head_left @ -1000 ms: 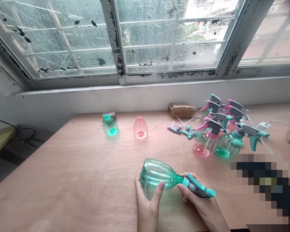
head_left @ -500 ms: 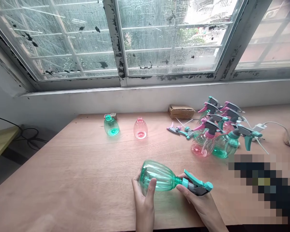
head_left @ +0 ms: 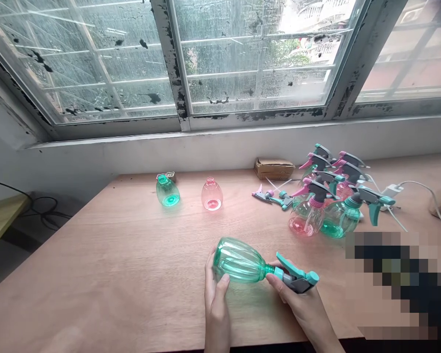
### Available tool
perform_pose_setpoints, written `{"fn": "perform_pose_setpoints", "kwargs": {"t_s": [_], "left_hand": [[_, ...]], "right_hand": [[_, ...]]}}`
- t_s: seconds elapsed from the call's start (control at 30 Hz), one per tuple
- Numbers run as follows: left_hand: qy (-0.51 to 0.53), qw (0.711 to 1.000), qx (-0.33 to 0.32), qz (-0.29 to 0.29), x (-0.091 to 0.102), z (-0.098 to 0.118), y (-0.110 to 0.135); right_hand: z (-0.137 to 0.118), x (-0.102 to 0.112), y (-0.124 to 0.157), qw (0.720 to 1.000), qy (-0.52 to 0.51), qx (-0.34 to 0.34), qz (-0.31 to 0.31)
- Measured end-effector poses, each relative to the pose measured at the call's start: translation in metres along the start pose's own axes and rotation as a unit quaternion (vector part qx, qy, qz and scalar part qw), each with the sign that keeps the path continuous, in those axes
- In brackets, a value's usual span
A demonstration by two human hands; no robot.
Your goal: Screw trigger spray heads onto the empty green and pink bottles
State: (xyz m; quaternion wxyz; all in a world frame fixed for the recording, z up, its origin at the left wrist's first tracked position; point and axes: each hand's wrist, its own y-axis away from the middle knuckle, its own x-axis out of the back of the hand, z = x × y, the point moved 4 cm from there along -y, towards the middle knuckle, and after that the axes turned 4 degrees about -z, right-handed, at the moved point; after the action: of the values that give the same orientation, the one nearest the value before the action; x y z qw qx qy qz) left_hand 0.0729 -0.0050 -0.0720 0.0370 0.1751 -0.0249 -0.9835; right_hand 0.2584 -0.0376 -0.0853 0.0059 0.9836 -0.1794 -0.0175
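Observation:
A clear green spray bottle [head_left: 238, 262] is held sideways just above the wooden table [head_left: 113, 255], its base pointing left. My left hand [head_left: 216, 299] wraps its body from below, thumb on the near side. My right hand [head_left: 297, 301] grips the teal and grey trigger head [head_left: 297, 277] at the bottle's neck. Both hands are closed on this bottle.
Two bottles without heads, one green [head_left: 167, 190] and one pink [head_left: 211, 195], stand at the back. Several finished spray bottles [head_left: 329, 201] cluster at the right, with loose trigger heads [head_left: 274, 197] beside them. A small cardboard box [head_left: 274, 168] and a white cable [head_left: 422, 189] lie near the wall.
The bottle has turned slightly in my hands and my left thumb has slid lower on its body. My view has shifted a little.

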Motion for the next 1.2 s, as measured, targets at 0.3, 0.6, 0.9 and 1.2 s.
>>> {"fn": "perform_pose_setpoints", "kwargs": {"t_s": [0.3, 0.6, 0.9, 1.2], "left_hand": [[-0.071, 0.996, -0.014, 0.054, -0.002, 0.0, 0.0], [-0.086, 0.994, -0.063, 0.019, 0.0, -0.003, 0.002], [-0.021, 0.998, -0.02, -0.056, -0.013, -0.001, 0.004], [-0.044, 0.998, 0.008, 0.052, -0.001, 0.007, 0.0]], "right_hand": [[-0.005, -0.002, 0.001, 0.998, -0.011, 0.01, -0.061], [0.002, 0.001, 0.0, 0.999, -0.02, -0.009, -0.049], [0.013, 0.008, -0.002, 0.995, -0.096, -0.002, 0.012], [0.0, -0.005, 0.002, 0.997, -0.026, 0.02, -0.074]]}}
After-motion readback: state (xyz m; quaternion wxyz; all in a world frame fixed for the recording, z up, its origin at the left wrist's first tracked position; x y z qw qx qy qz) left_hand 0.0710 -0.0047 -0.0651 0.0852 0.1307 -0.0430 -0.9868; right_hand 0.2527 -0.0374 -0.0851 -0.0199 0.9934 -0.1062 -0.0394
